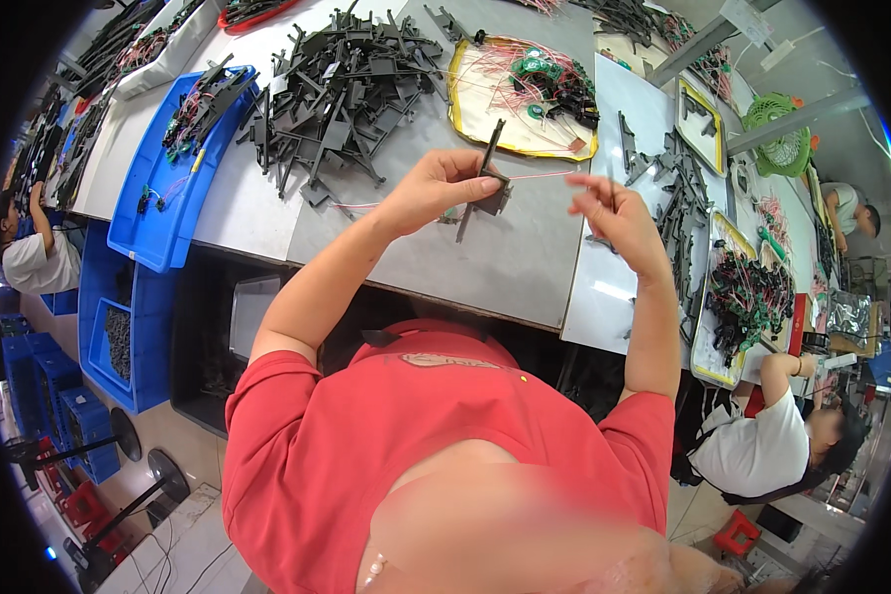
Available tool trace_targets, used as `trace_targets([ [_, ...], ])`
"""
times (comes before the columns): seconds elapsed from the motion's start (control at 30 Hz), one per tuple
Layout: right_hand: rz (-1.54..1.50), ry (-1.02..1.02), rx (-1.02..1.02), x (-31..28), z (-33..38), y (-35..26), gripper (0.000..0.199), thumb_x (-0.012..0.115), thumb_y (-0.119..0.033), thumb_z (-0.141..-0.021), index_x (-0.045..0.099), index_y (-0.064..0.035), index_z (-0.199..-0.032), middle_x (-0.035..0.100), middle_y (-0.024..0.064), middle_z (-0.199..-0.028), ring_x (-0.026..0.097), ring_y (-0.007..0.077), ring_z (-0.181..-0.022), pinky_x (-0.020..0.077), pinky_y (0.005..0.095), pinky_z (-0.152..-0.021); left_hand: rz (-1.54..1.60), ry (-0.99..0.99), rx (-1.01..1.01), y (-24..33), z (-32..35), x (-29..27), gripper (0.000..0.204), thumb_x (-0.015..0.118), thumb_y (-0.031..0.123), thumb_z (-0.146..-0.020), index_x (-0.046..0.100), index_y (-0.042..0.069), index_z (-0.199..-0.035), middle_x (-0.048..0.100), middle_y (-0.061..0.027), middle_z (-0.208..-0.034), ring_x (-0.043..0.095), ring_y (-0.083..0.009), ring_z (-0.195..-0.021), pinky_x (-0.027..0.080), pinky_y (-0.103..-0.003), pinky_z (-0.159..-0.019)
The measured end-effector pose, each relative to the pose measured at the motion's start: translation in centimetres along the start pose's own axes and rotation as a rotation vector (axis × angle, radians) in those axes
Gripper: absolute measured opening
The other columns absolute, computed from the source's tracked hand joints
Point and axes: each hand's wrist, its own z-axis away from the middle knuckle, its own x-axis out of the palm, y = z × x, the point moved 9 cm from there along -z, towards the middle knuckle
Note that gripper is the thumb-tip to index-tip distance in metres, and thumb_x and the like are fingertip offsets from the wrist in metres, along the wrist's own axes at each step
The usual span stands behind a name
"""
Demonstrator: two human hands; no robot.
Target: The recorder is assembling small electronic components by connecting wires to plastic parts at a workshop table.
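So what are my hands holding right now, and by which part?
Your left hand pinches a black plastic piece near its middle. Whether your right hand grips the end of the pink wire, I can't tell.

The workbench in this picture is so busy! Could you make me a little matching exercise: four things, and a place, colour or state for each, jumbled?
Column one
1. Left hand
2. Right hand
3. Mesh basket
4. Shallow tray directly beyond the hands

Column two
A. Green, over at the right
B. White with a yellow edge
C. Gripping a dark plastic part
D. Fingertips by the outer end of a thin pink wire

Right pairs
1-C, 2-D, 3-A, 4-B
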Motion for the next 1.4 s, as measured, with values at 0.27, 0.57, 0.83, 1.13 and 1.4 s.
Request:
trace_targets([
  [0.27, -0.291, 0.194, -0.163, -0.2, -0.8, -1.7, 0.023, 0.067, -0.020, -0.081, 0.065, -0.0014, -0.095, 0.063, 0.0014, -0.079, 0.047, 0.0026, -0.061, 0.0352, 0.0153, -0.053, 0.019, -0.048, -0.071, -1.2, 0.2, 0.5, 0.025, 0.061, 0.019, -0.085, 0.061, -0.002, -0.098, 0.062, -0.0057, -0.099, 0.057, -0.0100, -0.088, 0.044, -0.023, -0.080],
  [0.57, 0.153, 0.028, -0.317, 3.2, 1.8, -9.0, 0.010, 0.068, -0.008, -0.077, 0.066, -0.0020, -0.085, 0.061, -0.0024, -0.073, 0.046, 0.0017, -0.061, 0.0361, 0.0169, -0.055, -0.173, 0.183, 0.462, 10.8, -0.5, 0.6, 0.022, 0.038, 0.001, -0.092, 0.043, 0.001, -0.113, 0.059, -0.0084, -0.106, 0.057, -0.0101, -0.073, 0.049, -0.024, -0.067],
  [0.83, 0.127, 0.210, -0.593, 3.7, 1.1, -11.4, 0.009, 0.068, -0.007, -0.078, 0.065, -0.0006, -0.084, 0.060, 0.0014, -0.072, 0.051, 0.0047, -0.063, 0.0411, 0.0187, -0.058, -0.386, -0.097, 0.057, 5.0, -1.5, 3.2, 0.031, 0.034, 0.029, -0.097, 0.047, 0.006, -0.115, 0.050, 0.0010, -0.076, 0.043, -0.0066, -0.066, 0.036, -0.021, -0.058],
  [1.13, 0.292, 0.325, -0.787, 3.2, 0.9, -10.7, 0.010, 0.068, -0.003, -0.077, 0.067, -0.0021, -0.087, 0.057, 0.0025, -0.079, 0.053, 0.0063, -0.065, 0.0403, 0.0173, -0.055, 0.025, -0.220, -0.085, 2.7, 0.7, 3.8, 0.038, 0.034, 0.024, -0.098, 0.035, 0.007, -0.132, 0.060, -0.0051, -0.088, 0.056, -0.0106, -0.073, 0.044, -0.022, -0.066],
  [1.4, 0.505, 0.352, -0.849, 4.0, 1.9, -10.1, 0.014, 0.071, -0.006, -0.073, 0.067, -0.0032, -0.086, 0.056, 0.0017, -0.076, 0.050, 0.0077, -0.060, 0.0395, 0.0200, -0.049, -0.116, -0.236, -0.183, 0.5, 0.4, 4.1, 0.041, 0.037, 0.035, -0.096, 0.049, 0.005, -0.121, 0.060, -0.0019, -0.077, 0.059, -0.0088, -0.072, 0.043, -0.021, -0.057],
])
